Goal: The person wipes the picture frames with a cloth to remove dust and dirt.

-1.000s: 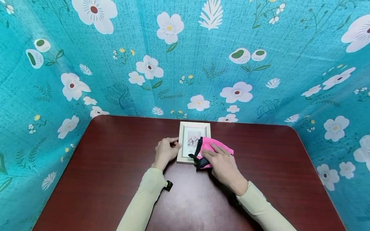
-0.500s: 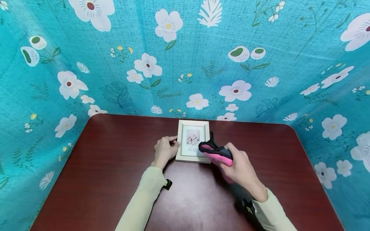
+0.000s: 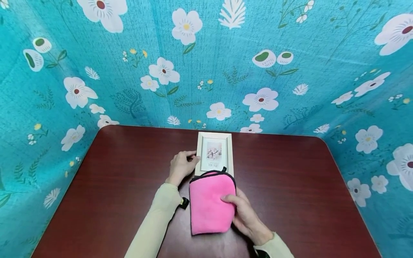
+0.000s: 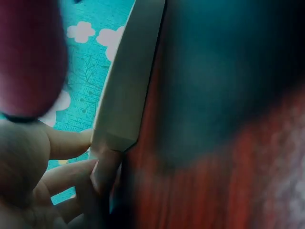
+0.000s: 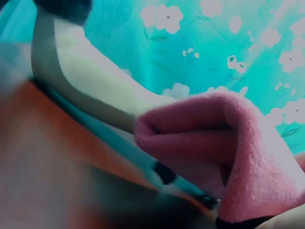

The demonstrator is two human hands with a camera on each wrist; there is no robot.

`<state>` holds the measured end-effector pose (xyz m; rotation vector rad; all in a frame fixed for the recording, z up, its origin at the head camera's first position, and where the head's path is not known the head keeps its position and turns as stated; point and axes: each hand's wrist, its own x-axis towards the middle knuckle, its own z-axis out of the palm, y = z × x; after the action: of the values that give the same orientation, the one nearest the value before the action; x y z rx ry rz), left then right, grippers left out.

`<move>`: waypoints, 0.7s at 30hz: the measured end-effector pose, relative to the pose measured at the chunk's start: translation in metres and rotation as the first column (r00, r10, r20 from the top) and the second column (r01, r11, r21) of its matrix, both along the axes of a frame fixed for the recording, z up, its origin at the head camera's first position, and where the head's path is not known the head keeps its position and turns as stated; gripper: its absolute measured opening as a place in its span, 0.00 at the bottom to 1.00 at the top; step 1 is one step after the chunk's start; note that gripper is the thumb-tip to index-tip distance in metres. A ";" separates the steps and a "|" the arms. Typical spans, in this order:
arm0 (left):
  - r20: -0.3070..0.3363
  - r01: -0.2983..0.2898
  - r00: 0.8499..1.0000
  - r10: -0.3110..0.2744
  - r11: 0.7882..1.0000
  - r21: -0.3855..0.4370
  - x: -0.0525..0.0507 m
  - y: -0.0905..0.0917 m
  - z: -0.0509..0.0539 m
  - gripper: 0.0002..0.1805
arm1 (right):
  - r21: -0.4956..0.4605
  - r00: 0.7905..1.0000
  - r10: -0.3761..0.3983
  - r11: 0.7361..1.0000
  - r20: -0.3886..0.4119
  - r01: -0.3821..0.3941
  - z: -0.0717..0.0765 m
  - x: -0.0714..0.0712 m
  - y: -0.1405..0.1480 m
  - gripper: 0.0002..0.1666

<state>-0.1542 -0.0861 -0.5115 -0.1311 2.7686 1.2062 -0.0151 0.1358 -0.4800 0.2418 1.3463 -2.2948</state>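
Observation:
A pale picture frame (image 3: 229, 154) with a blossom print lies near the table's back edge. My left hand (image 3: 181, 166) holds its left side between thumb and fingers; the left wrist view shows the fingers (image 4: 71, 143) against the frame's edge (image 4: 125, 95). In front of it my right hand (image 3: 246, 215) grips a folded pink cloth (image 3: 211, 204) with dark edging, thumb on top and the other fingers behind. The cloth covers the frame's lower edge from the head view. In the right wrist view the cloth (image 5: 257, 162) is folded over in layers.
The dark red-brown table (image 3: 129, 179) has rounded back corners. A turquoise curtain (image 3: 206, 64) with white flowers stands behind it and along both sides. A black band (image 3: 184, 203) is at the left wrist.
My right hand has drawn the cloth off the frame's lower right and toward the table's front, its pink face now spread toward the head view. My left hand has stayed at the frame's left side.

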 end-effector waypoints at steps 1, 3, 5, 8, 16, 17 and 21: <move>0.006 0.012 1.000 -0.012 1.000 -0.001 0.000 -0.001 0.001 0.20 | -0.019 1.000 -0.001 1.000 0.014 0.001 -0.005 0.002 -0.002 0.25; 0.026 0.038 0.999 -0.038 0.999 0.014 0.002 -0.003 0.004 0.21 | -0.028 0.999 -0.014 0.999 0.042 0.015 -0.014 0.005 -0.005 0.26; 0.039 0.064 0.997 -0.065 0.998 0.026 0.004 -0.005 0.007 0.22 | 0.005 0.999 -0.015 1.000 0.051 0.015 -0.021 0.006 -0.006 0.30; 0.057 0.102 0.993 -0.105 0.993 0.051 0.009 -0.008 0.009 0.24 | 0.138 1.000 -0.015 0.990 0.011 0.013 -0.029 0.008 -0.004 0.39; 0.030 0.163 0.986 -0.164 0.986 0.042 0.036 -0.019 0.013 0.26 | 0.660 0.944 0.121 0.742 -0.308 0.120 -0.035 0.011 0.007 0.36; 0.027 0.173 0.984 -0.174 0.984 0.038 0.040 -0.019 0.014 0.26 | 0.720 0.923 0.166 0.678 -0.349 0.150 -0.034 0.012 0.008 0.36; 0.000 0.193 0.981 -0.193 0.981 0.010 0.058 -0.017 0.018 0.27 | 0.867 0.854 0.328 0.437 -0.403 0.241 -0.029 0.012 0.014 0.35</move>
<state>-0.0963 -0.1034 -0.4936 0.1351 2.6996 1.1691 -0.0029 0.1498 -0.5085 -0.1343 2.7765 -1.3220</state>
